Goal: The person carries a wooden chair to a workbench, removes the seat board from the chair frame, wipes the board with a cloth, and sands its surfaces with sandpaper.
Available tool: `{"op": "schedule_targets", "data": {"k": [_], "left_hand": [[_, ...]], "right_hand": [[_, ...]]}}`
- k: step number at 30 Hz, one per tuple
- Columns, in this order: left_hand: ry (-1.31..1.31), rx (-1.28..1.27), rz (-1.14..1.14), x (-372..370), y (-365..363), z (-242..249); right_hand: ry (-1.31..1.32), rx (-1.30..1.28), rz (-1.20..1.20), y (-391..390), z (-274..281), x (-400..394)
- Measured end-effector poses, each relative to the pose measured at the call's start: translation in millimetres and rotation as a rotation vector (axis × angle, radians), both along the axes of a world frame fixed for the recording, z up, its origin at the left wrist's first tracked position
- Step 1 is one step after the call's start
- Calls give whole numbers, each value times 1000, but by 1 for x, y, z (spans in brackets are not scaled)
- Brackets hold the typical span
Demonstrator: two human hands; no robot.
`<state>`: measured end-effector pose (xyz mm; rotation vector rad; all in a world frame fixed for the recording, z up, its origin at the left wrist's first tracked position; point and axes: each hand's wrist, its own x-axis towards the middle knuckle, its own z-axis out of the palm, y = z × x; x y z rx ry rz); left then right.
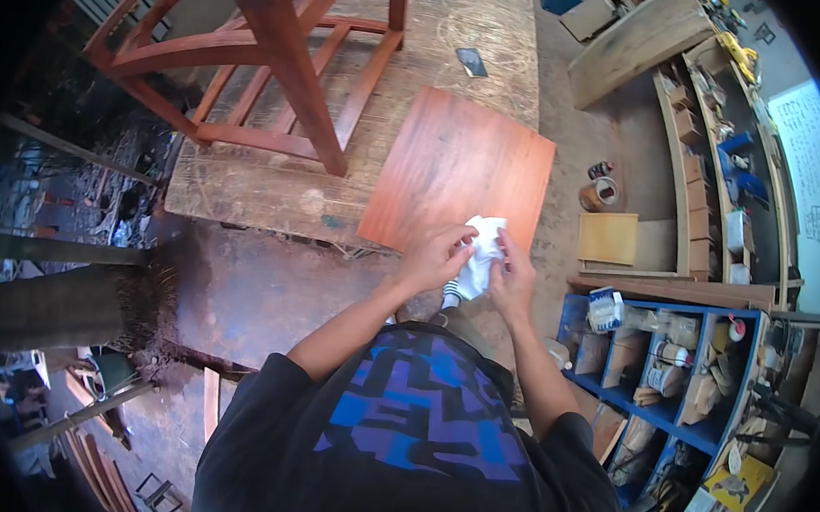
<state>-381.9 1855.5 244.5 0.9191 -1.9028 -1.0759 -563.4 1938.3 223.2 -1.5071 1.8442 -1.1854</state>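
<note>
A white cloth (481, 260) hangs between my two hands at the near edge of a reddish wooden panel (467, 166). My left hand (436, 256) pinches the cloth's left side with thumb and fingers. On the right side, my right hand (512, 276) has its fingers closed on the same cloth. The square panel lies flat on a worn wooden workbench (273, 187). Beyond it on the bench is a small dark sheet (472, 62). A reddish wooden chair frame (290, 70) stands on the bench to the left.
Blue shelving (672, 422) with bottles and parts stands at the right. Behind it are wooden shelves (682, 179) and a tin can (600, 193) on the floor. A whiteboard (814, 177) is at the far right. Wood strips (92, 471) lie at lower left.
</note>
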Motion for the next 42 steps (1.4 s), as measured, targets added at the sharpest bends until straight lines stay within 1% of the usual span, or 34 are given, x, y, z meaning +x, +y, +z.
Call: {"op": "schedule_targets", "data": {"k": [1,2,4,5,7,8,11,12,14,16,17,22,23,25,27,28,29,30,31,33,35,36,37,38,39,41,42], "left_hand": [[25,-40,-4,1,-3,-1],[-133,-51,-8,8,-9,-12],[-334,-94,78,13,-25,-38],[-438,-117,121,13,-33,-51],[-608,-146,139,8,-46,-67],[-690,-160,155,2,-51,-70],[-946,32,135,-21,-63,-56],[-974,78,141,-27,-63,-57],[-1031,168,162,-36,-67,-57],[-1057,156,163,-38,-71,-60],[-1073,153,161,-37,-71,-62],[-1022,123,193,-38,-74,-67],[-1001,125,194,-37,-71,-68],[-1031,140,215,-43,-70,-60],[-1045,154,236,-46,-68,-55],[-1047,160,250,-47,-69,-55],[-1046,166,262,-47,-68,-55],[-1002,164,301,-48,-67,-59],[-958,161,339,-48,-65,-65],[-849,123,440,-50,-57,-68],[-719,61,555,-56,-34,-66],[-637,38,641,-59,-18,-65],[-552,12,732,-63,0,-64],[-464,-15,828,-65,22,-66],[-413,33,890,-66,46,-71],[-319,157,1015,-72,99,-90],[-278,236,1077,-77,124,-103]], "right_hand": [[-29,-4,-68,4,-1,-13],[4,8,-83,8,-1,-26],[63,27,-105,14,-4,-46],[226,6,-71,14,-17,-51],[551,-31,1,16,-60,-64],[686,17,91,17,-75,-65],[605,36,217,8,-83,-73],[697,112,274,4,-81,-78],[695,83,329,-17,-83,-98],[728,69,372,-53,-87,-123],[761,71,383,-82,-90,-141],[842,19,329,-245,-108,-215],[824,20,341,-265,-100,-218],[776,7,357,-276,-101,-211],[745,-57,544,-234,-104,-189],[665,-101,646,-198,-100,-172],[758,-122,841,-163,-105,-160],[633,-14,966,-124,-97,-140],[528,-3,1151,-87,-100,-128],[533,-209,1195,-52,-85,-118],[593,-83,1231,-87,-86,-128],[797,-56,1130,-121,-105,-138],[777,-216,963,-159,-122,-160],[905,-180,841,-195,-105,-174],[664,54,679,-243,-112,-185],[813,-53,385,-281,-111,-189],[782,-89,456,-275,-113,-177]]}}
